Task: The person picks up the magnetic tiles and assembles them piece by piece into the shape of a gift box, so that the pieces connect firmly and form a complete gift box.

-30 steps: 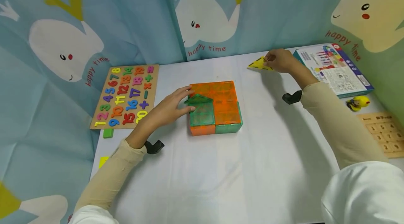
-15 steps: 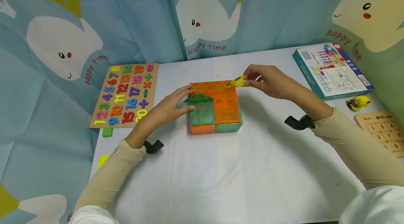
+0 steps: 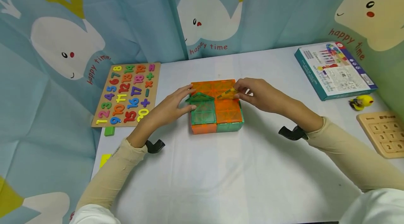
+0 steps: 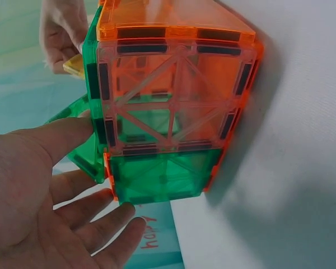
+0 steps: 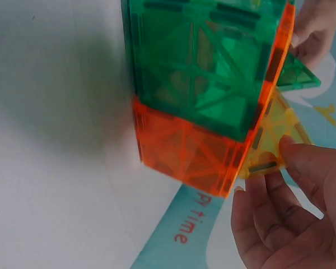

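A low block of translucent magnetic tiles (image 3: 228, 111), orange and green, sits mid-table. On its top a green triangle tile (image 3: 199, 97) stands along the left part. My left hand (image 3: 172, 106) is at the block's left side, fingers spread and nearly straight; thumb and index lie on either side of the green triangle's end. In the left wrist view the thumb overlaps the block's edge. My right hand (image 3: 257, 94) pinches a yellow triangle tile (image 5: 277, 134) by thumb and fingers. This tile stands over the orange top, right of the green triangle.
At the left lies a number board (image 3: 126, 94), with a green block (image 3: 109, 131) and a yellow piece (image 3: 105, 160) nearer. To the right are a boxed set (image 3: 336, 71), a small yellow-headed figure (image 3: 361, 102) and a wooden number tray (image 3: 383, 134). A printed curtain (image 3: 145, 17) hangs behind.
My right hand has brought the yellow triangle tile from the back right, leftward and nearer, onto the block's top. The left hand has stayed at the block's left side.
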Motion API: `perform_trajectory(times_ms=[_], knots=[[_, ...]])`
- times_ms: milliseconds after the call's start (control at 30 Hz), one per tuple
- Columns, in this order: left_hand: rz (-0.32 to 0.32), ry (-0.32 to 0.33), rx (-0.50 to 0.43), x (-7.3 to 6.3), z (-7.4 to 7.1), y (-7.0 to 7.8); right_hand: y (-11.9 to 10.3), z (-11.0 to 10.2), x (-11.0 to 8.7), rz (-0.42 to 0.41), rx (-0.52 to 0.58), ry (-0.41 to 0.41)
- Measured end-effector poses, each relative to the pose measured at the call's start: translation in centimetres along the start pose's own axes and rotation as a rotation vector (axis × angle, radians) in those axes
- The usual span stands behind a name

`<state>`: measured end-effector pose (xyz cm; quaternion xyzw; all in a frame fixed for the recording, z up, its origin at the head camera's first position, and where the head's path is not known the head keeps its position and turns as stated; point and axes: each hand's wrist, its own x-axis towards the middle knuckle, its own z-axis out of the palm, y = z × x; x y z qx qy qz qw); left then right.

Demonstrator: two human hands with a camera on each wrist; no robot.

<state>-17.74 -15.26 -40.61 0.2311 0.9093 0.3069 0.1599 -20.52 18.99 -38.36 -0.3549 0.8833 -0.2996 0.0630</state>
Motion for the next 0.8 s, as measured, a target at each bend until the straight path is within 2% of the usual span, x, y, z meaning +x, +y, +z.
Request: perform_trajectory(times_ms=[133, 400, 667, 800], knots=[[-0.006, 0.002, -0.002, 0.1, 0.0, -0.1, -0.1, 0.3, 0.3, -0.009, -0.013, -0.007], [-0.003, 0.005, 0.003, 0.2, 0.2, -0.2, 0.1, 0.8, 0.1, 0.033, -0.016, -0.029], [-0.02, 0.006, -0.008, 0.2, 0.6, -0.6, 0.6, 1.5, -0.1, 0.019, -0.073, -0.016], [-0.05, 0.042, -0.018, 0.0, 0.6, -0.9, 0.7, 1.7, -0.4, 0.045, -0.085, -0.031]])
